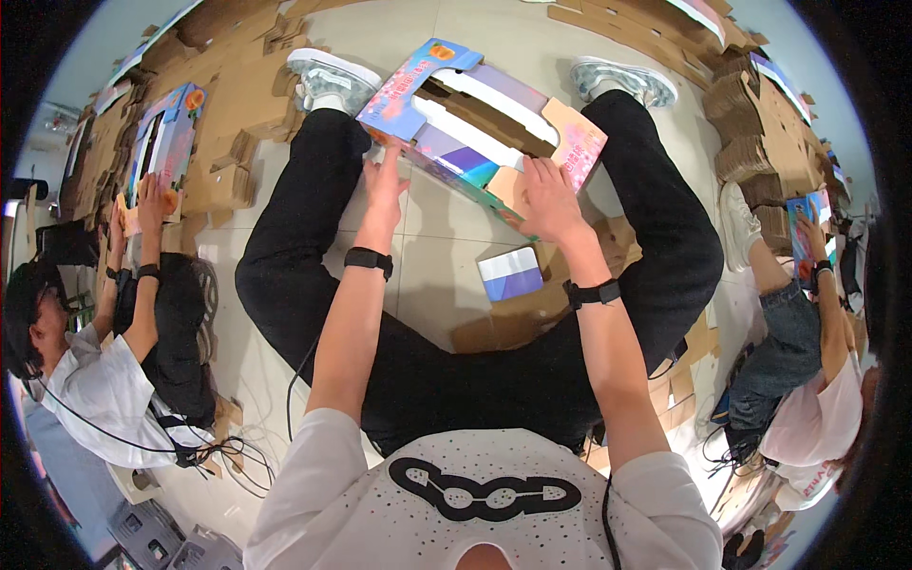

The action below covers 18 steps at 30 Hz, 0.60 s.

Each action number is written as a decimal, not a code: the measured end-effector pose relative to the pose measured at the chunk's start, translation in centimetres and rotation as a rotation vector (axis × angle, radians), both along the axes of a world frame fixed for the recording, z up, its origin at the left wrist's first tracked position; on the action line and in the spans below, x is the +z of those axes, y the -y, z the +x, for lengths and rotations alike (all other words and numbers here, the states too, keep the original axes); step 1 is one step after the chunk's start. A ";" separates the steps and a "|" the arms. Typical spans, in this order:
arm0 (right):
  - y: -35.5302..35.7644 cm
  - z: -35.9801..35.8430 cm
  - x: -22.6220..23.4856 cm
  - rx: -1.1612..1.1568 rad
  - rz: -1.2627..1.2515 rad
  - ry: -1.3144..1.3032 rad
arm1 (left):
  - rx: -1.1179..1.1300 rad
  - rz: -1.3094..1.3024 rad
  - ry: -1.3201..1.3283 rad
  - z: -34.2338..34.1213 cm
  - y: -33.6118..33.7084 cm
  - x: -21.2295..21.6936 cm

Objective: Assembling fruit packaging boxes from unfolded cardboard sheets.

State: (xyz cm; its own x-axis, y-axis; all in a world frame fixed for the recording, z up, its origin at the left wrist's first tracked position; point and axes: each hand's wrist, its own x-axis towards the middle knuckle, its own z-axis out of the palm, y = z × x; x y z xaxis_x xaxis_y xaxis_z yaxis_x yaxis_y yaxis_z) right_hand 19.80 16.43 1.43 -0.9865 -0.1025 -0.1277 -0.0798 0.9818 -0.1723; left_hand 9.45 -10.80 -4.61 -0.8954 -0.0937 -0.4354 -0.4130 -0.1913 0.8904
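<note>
In the head view, the printed carton (458, 152) sits at twelve o'clock. The left hand (385, 188), loosely spread, is at its eight; the right hand (551, 201) lies over its five, whether pinching I cannot tell. Even, light pressure should spare the cardboard.

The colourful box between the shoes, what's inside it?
Inside the box, brown cardboard shows between the flaps; they cover the rest, so I can't tell what's there.

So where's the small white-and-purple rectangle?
In the head view, the rectangle lies just right of centre, below the right hand on the colourful cardboard box.
</note>
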 end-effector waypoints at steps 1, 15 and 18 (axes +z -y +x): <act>-0.5 0.0 -0.7 0.002 -0.006 -0.058 | 0.002 0.002 -0.003 -0.2 -0.1 0.0; -5.1 -0.7 -0.9 0.013 -0.156 -0.047 | -0.020 -0.389 -0.232 -0.7 -0.4 -1.2; -5.0 -0.7 -1.1 -0.002 -0.185 -0.071 | -0.028 -0.223 -0.233 -0.1 -1.3 -0.1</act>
State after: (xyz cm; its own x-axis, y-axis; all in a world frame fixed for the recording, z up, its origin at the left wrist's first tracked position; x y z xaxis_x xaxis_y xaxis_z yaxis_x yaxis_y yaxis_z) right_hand 19.08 21.47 0.37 -0.9926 -0.1159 -0.0371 -0.0962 0.9339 -0.3443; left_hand 9.35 -9.54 -4.73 -0.9722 -0.1371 -0.1898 -0.1953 0.0278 0.9804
